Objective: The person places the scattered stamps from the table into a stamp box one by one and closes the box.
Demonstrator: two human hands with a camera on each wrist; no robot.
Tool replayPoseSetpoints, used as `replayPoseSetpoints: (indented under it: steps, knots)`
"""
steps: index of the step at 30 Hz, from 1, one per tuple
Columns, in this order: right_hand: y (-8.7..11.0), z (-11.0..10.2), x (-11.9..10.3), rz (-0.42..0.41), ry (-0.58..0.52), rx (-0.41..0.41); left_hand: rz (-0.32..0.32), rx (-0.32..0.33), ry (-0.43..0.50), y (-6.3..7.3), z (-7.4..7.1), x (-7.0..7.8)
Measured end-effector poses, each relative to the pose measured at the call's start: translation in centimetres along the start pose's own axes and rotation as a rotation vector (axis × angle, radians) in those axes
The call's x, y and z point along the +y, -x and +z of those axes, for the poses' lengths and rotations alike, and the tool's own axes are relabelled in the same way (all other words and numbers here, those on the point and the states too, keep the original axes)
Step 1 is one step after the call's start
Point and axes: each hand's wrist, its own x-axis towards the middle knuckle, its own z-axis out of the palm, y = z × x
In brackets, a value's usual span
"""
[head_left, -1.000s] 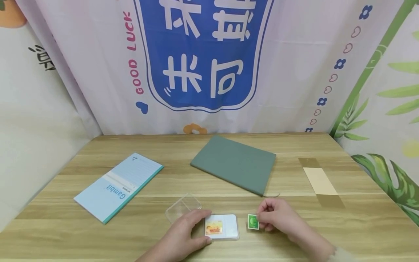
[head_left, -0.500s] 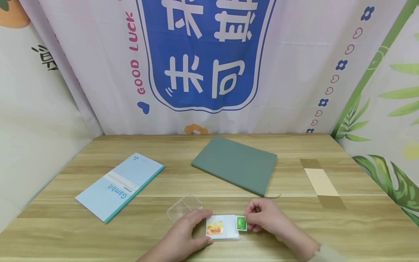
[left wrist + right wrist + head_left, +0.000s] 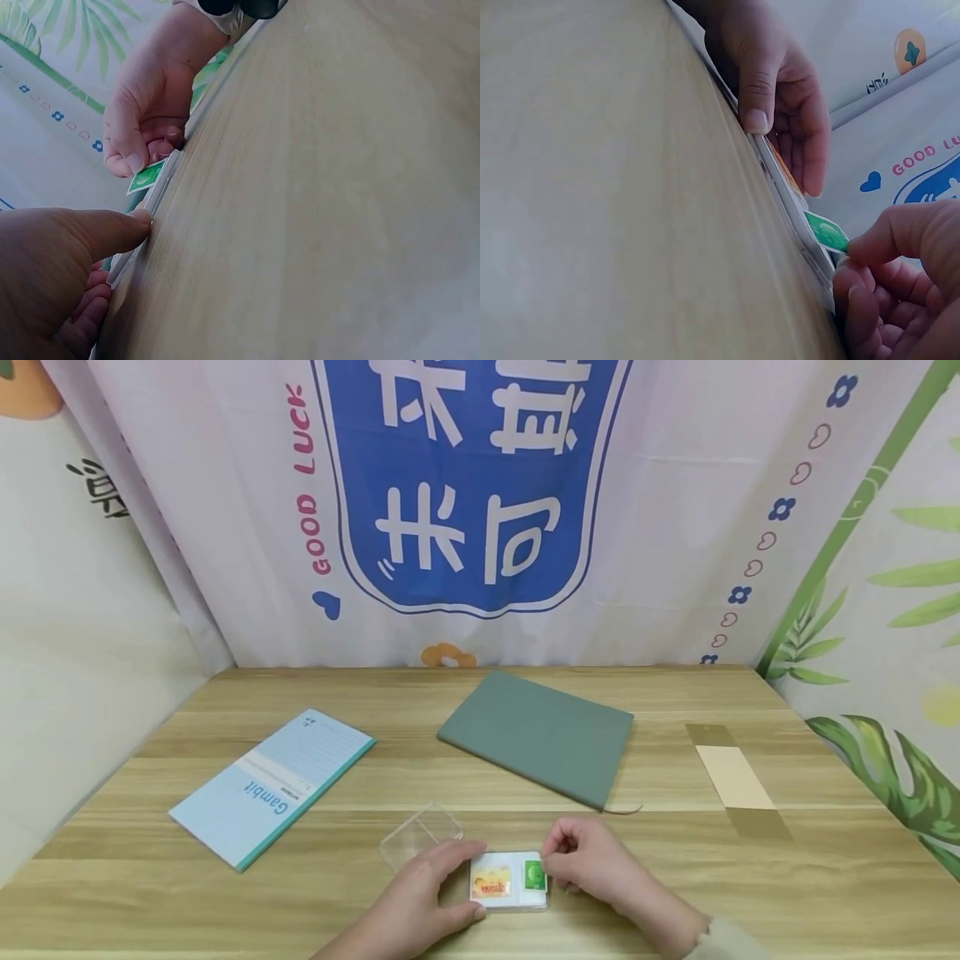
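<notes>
My left hand (image 3: 416, 893) grips the left end of a flat clear plastic box (image 3: 517, 907) with a white inside, thumb at the near side and fingers at the far side. A yellow-orange stamp (image 3: 491, 883) lies on the white at its left. Between thumb and forefinger, my right hand (image 3: 592, 860) pinches a small green stamp (image 3: 535, 875) with a white border by its right edge. This stamp overlaps the right part of the box. In the right wrist view the green stamp (image 3: 826, 231) is tilted, its far edge right at the box's white surface.
A clear plastic lid (image 3: 416, 828) lies behind my left hand. Farther back are a light blue notebook (image 3: 273, 789) at the left and a dark green notebook (image 3: 540, 735) with a ribbon. A cream strip with brown ends (image 3: 735, 777) lies flat at the right of the table (image 3: 187, 910).
My right hand has moved left with the green stamp, from the table beside the box to over the box's right part. The left hand has stayed in place on the box.
</notes>
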Motion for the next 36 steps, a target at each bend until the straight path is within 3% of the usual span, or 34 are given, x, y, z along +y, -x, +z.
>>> replayPoseSetpoints:
  steps: [23, 29, 36]
  knots:
    - [-0.2, 1.3, 0.0, -0.098, 0.338, 0.084, 0.026, 0.015, -0.009, 0.0, 0.0, 0.0]
    - [0.0, 1.1, 0.0, -0.1, 0.354, 0.076, 0.031, 0.006, -0.089, 0.1, 0.1, 0.4]
    - [0.0, -0.1, 0.1, -0.079, 0.232, -0.002, 0.077, 0.017, -0.199, 0.0, 0.1, 0.8]
